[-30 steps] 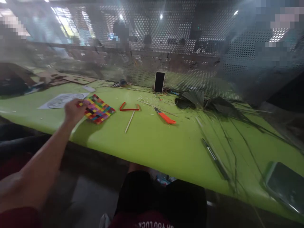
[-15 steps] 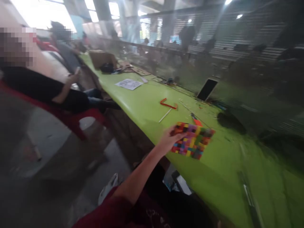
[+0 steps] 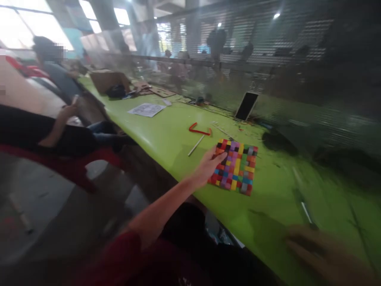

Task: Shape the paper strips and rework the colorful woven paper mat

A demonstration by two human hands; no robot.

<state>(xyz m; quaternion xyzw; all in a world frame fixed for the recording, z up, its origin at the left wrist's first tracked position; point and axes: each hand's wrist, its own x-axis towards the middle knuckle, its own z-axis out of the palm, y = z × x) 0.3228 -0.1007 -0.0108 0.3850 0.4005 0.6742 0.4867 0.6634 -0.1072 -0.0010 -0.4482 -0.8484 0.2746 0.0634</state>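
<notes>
In the head view, my left hand (image 3: 210,165) pinches the left edge of a square mat woven from multicoloured strips (image 3: 236,169), thumb on top. The mat is held tilted above the green tabletop (image 3: 166,147). My right hand (image 3: 327,254) is at the lower right, smeared by motion, so its fingers are unclear. Beside it lies a slim tool with a silver shaft (image 3: 306,212); its dark end is partly hidden by the hand, and its kind is unclear. Beyond the mat lie a bent red strip (image 3: 200,129) and a thin white stick (image 3: 195,145).
A phone-like dark slab (image 3: 246,106) leans at the back of the table among scraps. Further left are a printed sheet (image 3: 147,110) and a cardboard box (image 3: 108,81). A clear partition stands behind. Another person's arm (image 3: 58,123) shows on the left by a red chair (image 3: 101,163).
The view has turned, so the surroundings shift left. My left hand still holds the mat, whose face now shows more fully. My right hand has come in at the lower right, by the slim tool.
</notes>
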